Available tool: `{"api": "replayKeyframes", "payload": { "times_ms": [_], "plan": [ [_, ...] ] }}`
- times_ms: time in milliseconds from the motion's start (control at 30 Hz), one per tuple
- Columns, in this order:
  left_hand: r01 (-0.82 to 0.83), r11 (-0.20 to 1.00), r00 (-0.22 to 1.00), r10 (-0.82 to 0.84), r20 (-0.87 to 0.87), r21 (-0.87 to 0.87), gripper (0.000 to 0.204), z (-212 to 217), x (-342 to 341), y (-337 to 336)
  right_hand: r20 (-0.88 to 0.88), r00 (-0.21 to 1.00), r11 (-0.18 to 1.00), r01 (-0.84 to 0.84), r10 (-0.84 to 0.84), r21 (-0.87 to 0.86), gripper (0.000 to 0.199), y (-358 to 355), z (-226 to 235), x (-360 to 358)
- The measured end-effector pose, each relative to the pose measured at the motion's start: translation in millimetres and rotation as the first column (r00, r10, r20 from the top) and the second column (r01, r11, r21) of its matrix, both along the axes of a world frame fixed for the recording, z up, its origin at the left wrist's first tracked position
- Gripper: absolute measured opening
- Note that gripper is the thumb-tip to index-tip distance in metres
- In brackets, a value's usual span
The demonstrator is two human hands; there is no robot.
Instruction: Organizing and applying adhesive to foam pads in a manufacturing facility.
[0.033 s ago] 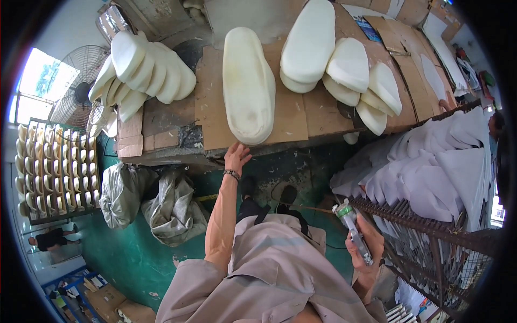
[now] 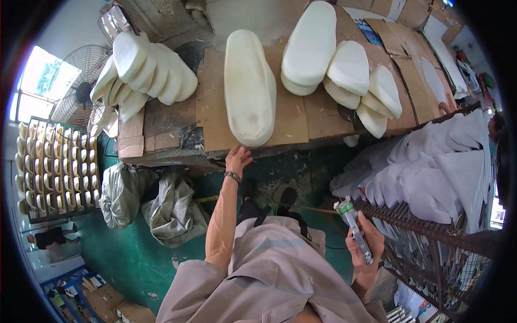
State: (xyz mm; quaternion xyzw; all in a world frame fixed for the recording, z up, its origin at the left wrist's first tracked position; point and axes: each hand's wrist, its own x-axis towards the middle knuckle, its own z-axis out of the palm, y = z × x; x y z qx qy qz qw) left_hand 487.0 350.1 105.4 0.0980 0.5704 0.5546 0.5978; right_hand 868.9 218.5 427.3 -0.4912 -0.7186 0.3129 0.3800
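A large cream foam shoe sole [image 2: 250, 86] lies lengthwise on cardboard on the workbench, straight ahead of me. Its near end reaches the bench's front edge. My left hand [image 2: 238, 160] is at that near end, fingers apart and the fingertips at or just under the rim; whether they touch it I cannot tell. Off to the right, away from the bench, my right hand [image 2: 367, 242] is closed around a silver hand tool [image 2: 355, 229] with a green collar and a pale, ragged-looking head. The tool's exact kind is unclear.
Stacked foam soles [image 2: 153, 70] stand at the bench's left, and more foam soles [image 2: 308, 46] at its right. A rack of pale sheets [image 2: 414, 177] flanks me on the right. Grey sacks [image 2: 173, 207], a fan [image 2: 83, 91] and a rack of soles [image 2: 56, 169] are leftward.
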Motion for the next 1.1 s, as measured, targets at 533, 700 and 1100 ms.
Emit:
{"api": "replayKeyframes", "payload": {
  "times_ms": [533, 700, 1100],
  "plan": [
    [-0.363, 0.674, 0.909, 0.408, -0.086, -0.643, 0.036, -120.6, -31.2, -436.8, -0.080, 0.984, 0.914, -0.177, 0.158, -0.366, 0.051, 32.6, 18.4, -114.0],
    [-0.383, 0.653, 0.828, 0.556, 0.070, -0.654, 0.025, -97.8, -36.5, -477.2, -0.166, 0.960, 0.898, -0.270, 0.224, -0.349, 0.046, 47.5, -41.5, -205.6],
    [-0.457, 0.528, 0.800, 0.596, -0.071, -0.716, 0.030, -112.4, -157.7, -542.7, -0.052, 0.983, 0.958, -0.182, 0.175, -0.222, 0.064, 142.0, -144.3, -416.6]
  ]
}}
